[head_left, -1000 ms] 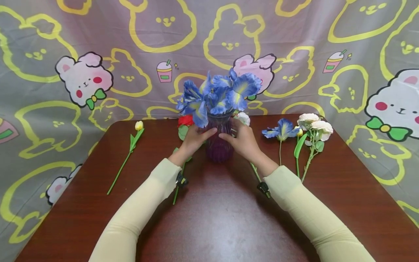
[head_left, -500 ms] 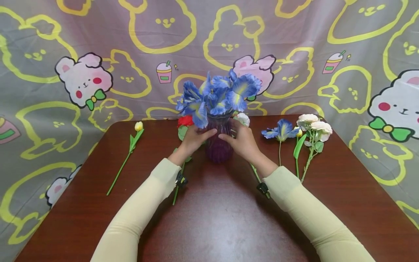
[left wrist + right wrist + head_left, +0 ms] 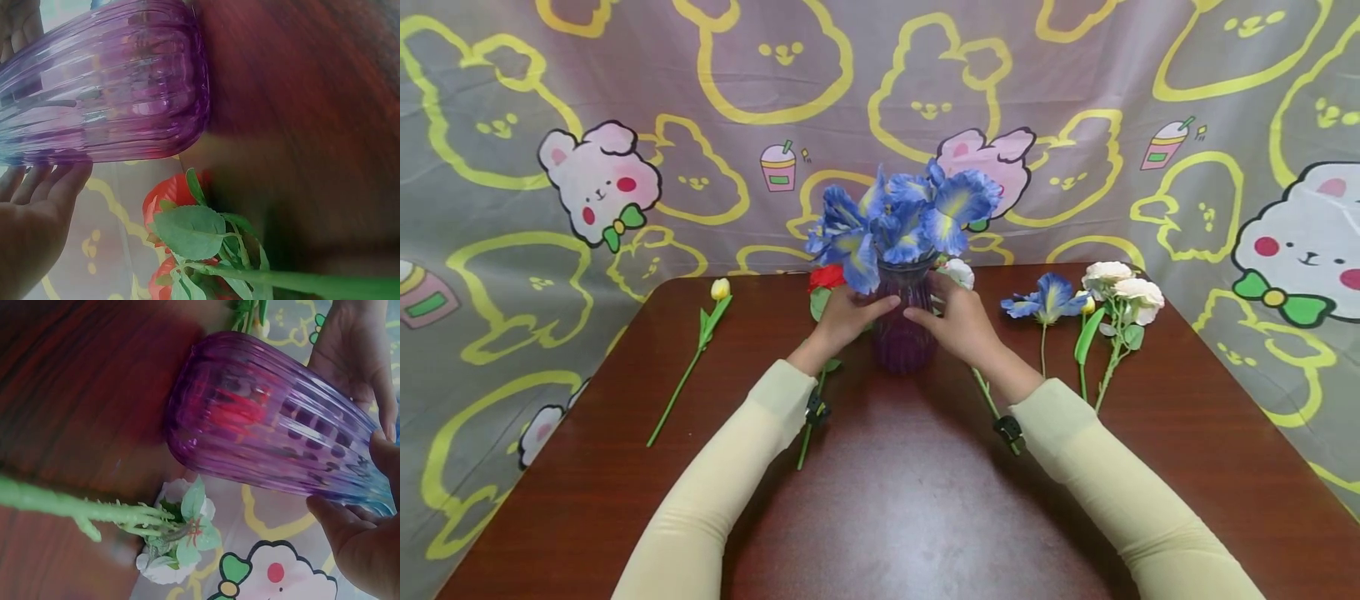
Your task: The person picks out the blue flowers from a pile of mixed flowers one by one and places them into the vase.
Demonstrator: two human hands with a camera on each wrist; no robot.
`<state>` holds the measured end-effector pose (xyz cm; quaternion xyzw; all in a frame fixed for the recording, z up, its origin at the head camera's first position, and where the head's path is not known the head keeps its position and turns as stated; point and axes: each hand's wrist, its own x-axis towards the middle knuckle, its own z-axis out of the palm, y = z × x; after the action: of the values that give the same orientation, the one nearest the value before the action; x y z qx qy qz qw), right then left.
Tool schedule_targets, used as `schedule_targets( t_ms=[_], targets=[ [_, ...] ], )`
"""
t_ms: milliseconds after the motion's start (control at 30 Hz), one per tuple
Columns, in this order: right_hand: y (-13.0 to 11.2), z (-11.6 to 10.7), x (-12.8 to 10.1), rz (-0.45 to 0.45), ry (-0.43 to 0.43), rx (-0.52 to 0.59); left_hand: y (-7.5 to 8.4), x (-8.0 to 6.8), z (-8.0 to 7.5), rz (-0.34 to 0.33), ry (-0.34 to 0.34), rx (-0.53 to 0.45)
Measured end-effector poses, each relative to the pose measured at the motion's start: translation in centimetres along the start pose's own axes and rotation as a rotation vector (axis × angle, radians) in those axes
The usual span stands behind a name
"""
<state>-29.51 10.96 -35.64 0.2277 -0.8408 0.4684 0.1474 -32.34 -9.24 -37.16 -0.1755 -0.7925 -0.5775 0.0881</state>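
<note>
A purple ribbed glass vase (image 3: 904, 346) stands at the middle of the table, with blue artificial irises (image 3: 902, 221) spreading over its rim. My left hand (image 3: 848, 323) grips the vase from the left, thumb across its front. From the right, my right hand (image 3: 961, 323) holds it the same way. In the left wrist view, the fingers of the left hand (image 3: 40, 231) lie against the side of the vase (image 3: 125, 94). The right wrist view has the right hand (image 3: 365, 540) around the narrower part of the vase (image 3: 250, 419). The far fingers are partly hidden.
A red rose (image 3: 826, 277) lies beneath the left forearm, and a white rose (image 3: 958, 272) behind the right hand. At left is a yellow tulip (image 3: 720, 289). To the right lie a blue iris (image 3: 1048, 297), another yellow tulip (image 3: 1087, 304) and pale roses (image 3: 1138, 298). A patterned curtain (image 3: 820, 108) hangs behind.
</note>
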Motion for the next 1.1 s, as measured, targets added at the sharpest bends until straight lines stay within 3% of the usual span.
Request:
schedule_targets(
  t_ms=[367, 900, 1100],
  targets=[
    [0.2, -2.3, -0.7, 0.12, -0.046, -0.083, 0.3, 0.1, 0.1, -0.018, -0.009, -0.008],
    [1.6, -11.3, -2.7, 0.331, 0.033, -0.259, 0.2, -0.1, -0.2, -0.044, -0.002, 0.006],
    [3.0, -13.1, -3.9, 0.42, -0.011, -0.352, 0.2, 0.0, -0.2, -0.054, -0.016, 0.003]
  ],
)
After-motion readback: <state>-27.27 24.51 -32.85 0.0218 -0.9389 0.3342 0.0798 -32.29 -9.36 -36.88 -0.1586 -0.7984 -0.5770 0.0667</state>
